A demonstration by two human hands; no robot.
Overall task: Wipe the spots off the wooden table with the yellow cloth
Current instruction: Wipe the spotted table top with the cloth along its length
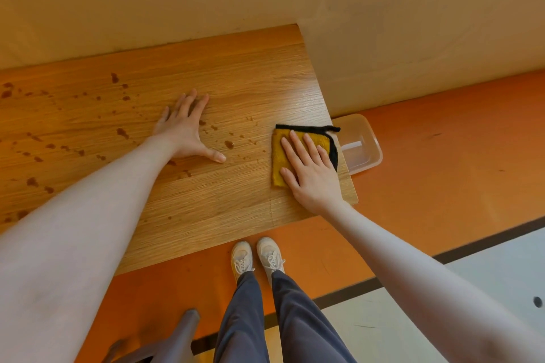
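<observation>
The wooden table (pixel 250 88) stands against the wall, and brown spots (pixel 121 132) are scattered over its left and middle parts. A folded yellow cloth (pixel 280 156) with a black edge lies near the table's right end. My right hand (pixel 309 168) lies flat on the cloth with straight fingers pressing it down. My left hand (pixel 187 130) rests palm-down on the table to the left of the cloth, fingers spread, among the spots. A few small spots (pixel 229 144) lie between the two hands.
A clear plastic container (pixel 361 144) sits on the orange floor just past the table's right end. A grey chair back (pixel 174 342) is at the bottom, left of my legs. The wall runs along the table's far edge.
</observation>
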